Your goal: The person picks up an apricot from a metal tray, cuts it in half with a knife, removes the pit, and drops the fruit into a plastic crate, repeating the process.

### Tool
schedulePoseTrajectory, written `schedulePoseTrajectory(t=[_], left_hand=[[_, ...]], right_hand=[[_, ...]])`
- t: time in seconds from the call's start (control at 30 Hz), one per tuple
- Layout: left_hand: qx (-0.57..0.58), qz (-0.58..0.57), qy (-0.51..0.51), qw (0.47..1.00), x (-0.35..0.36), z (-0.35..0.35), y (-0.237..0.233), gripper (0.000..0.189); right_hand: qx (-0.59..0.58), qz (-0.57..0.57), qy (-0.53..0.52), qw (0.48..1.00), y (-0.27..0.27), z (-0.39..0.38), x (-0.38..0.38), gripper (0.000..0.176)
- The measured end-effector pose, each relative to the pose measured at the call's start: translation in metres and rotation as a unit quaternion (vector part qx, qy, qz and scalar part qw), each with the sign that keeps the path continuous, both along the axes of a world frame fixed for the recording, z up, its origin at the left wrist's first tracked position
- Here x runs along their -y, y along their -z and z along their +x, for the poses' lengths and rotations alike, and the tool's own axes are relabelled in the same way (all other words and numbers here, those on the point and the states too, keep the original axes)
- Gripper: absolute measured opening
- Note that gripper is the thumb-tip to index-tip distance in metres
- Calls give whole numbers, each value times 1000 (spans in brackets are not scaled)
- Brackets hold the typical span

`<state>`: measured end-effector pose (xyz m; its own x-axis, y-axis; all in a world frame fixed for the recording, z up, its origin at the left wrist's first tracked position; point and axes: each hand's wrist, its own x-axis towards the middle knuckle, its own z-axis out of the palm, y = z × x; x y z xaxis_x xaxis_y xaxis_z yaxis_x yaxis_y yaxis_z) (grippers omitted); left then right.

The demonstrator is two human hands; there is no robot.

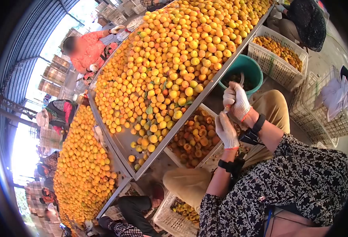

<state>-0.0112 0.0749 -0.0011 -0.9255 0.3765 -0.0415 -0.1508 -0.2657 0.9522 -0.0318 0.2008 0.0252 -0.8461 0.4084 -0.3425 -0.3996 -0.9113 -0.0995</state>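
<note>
My right hand (236,100), in a white glove with an orange cuff, is closed around a thin curved tool (242,79). Its fingers point toward my left hand (226,129), which is gloved too and pinched closed just below it. Between the fingertips is something small that I cannot make out. Behind the hands stands a green bucket (254,67) with dark contents. Beside them, under the table edge, a crate holds halved orange fruit (194,138). A metal-edged table (174,136) bears a large heap of whole apricots (170,67).
White crates stand at the right, one with cut fruit (280,53), others stacked (314,106) with a pale cloth. Another crate (170,221) is by my knee. A second heap (83,170) lies left. Co-workers sit around, one in an orange top (88,51), another in dark clothes (306,23).
</note>
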Motion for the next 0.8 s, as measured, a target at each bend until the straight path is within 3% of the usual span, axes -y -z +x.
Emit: schedulePoseTrajectory(t=[0.03,0.07,0.13,0.2,0.23,0.33,0.47,0.57,0.6,0.63,0.67,0.7,0.73,0.77,0.8], left_hand=[[116,54,4,992,1,-4,-9,25],[230,107,9,967,2,-6,-14,22],[210,148,12,966,4,-14,-10,22],[221,151,88,959,8,-14,-22,24],[241,130,84,958,7,-13,-23,23],[269,99,131,949,13,-11,-28,21],[292,109,131,941,13,-16,-24,21],[238,121,94,959,17,-7,-33,23],[239,121,97,959,17,-4,-35,23],[174,97,84,976,19,-2,-36,24],[107,72,70,989,21,-1,-37,25],[-2,18,50,999,26,-7,-35,26],[-67,-111,2,991,36,-22,-6,20],[-208,-271,-59,938,50,-35,8,19],[-340,-415,-117,836,66,-49,18,21]], right_hand=[[26,136,10,990,-7,5,-1,33],[105,304,1,947,-13,14,0,29],[191,524,-101,824,-41,37,15,19],[102,693,-66,711,-17,48,30,31],[105,664,-130,729,-27,60,35,38],[113,630,-127,757,-13,67,38,34],[150,622,-130,757,-11,67,42,32],[146,578,-86,798,-11,61,47,24],[184,505,-92,838,-15,58,47,20],[220,427,-97,872,-17,56,45,18],[242,422,-79,870,-8,48,35,14],[268,504,17,821,11,33,17,13],[290,576,113,756,25,22,-4,17],[353,578,123,726,23,22,-25,24],[413,577,134,692,19,23,-44,32]])
